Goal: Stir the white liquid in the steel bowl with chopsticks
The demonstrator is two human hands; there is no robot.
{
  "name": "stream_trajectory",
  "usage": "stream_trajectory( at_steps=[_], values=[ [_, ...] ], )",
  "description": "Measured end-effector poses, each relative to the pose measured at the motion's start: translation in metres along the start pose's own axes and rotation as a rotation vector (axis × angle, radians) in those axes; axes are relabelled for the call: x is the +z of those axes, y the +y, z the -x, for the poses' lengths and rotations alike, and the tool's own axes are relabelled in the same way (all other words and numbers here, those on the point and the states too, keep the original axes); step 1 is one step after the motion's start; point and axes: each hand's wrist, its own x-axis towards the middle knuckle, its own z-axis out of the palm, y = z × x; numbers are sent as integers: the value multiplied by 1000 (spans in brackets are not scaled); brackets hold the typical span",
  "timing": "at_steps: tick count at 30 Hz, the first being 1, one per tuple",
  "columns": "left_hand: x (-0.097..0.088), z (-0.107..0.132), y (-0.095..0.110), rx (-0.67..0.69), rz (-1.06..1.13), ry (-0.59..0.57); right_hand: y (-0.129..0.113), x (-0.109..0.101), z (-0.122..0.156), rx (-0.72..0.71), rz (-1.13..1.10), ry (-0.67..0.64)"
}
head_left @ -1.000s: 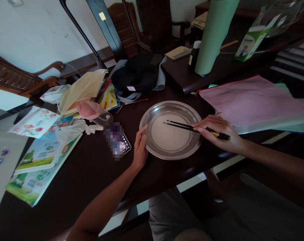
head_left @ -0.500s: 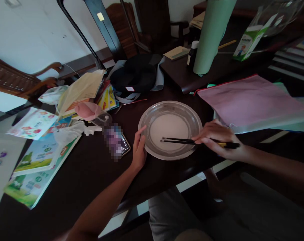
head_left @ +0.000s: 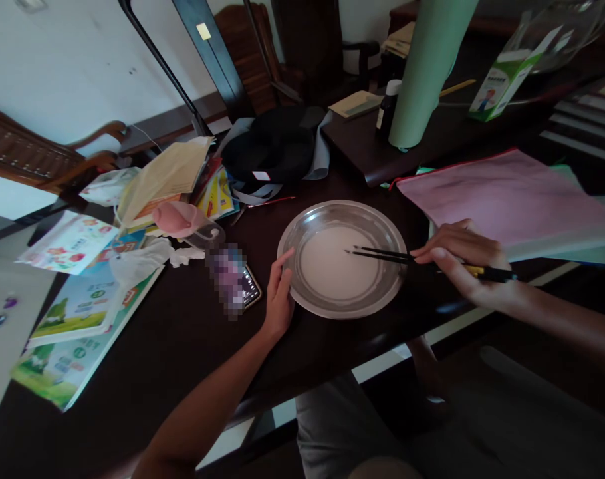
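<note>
A round metal basin [head_left: 343, 307] stands on the dark table, with a whitish liquid [head_left: 332, 266] in it. My left hand [head_left: 279, 296] grips the basin's left rim, its fingers reaching over the edge. In my right hand [head_left: 465, 259], closed at the basin's right side, is a pair of black chopsticks [head_left: 382, 255] with gold near the back ends. Their tips point left over the liquid, slightly apart; whether they touch it I cannot tell. To the left of my left hand lies a phone [head_left: 250, 289], its screen partly blurred out.
A pink zip pouch [head_left: 506, 196] lies right of the basin. Behind stand a green cylinder [head_left: 427, 86], a small dark bottle [head_left: 388, 106] and a black bag [head_left: 272, 150]. Books [head_left: 73, 319], tissue [head_left: 143, 263] and a pink-topped container [head_left: 177, 219] crowd the left.
My right hand has moved right and slightly away from me, drawing the chopsticks toward the basin's right side. My left hand stays at the rim.
</note>
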Motion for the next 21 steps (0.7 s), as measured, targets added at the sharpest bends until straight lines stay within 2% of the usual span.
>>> stream_trajectory(
  at_steps=[3,5,12,14,17,21],
  values=[
    [1,0,4,7,-12,17,-5,-9,3,-13,-114,-49],
    [1,1,5,11,-28,23,-8,-8,4,-31,-157,-93],
    [0,0,2,-15,8,7,-6,36,0,-89,-95,-148],
    [0,0,2,-17,25,4,-2,42,-3,-82,-55,-145],
    [0,0,2,-4,23,-4,4,37,-6,-52,17,-115],
    [0,0,2,-3,16,-15,2,16,-7,-18,75,-25]
  ],
)
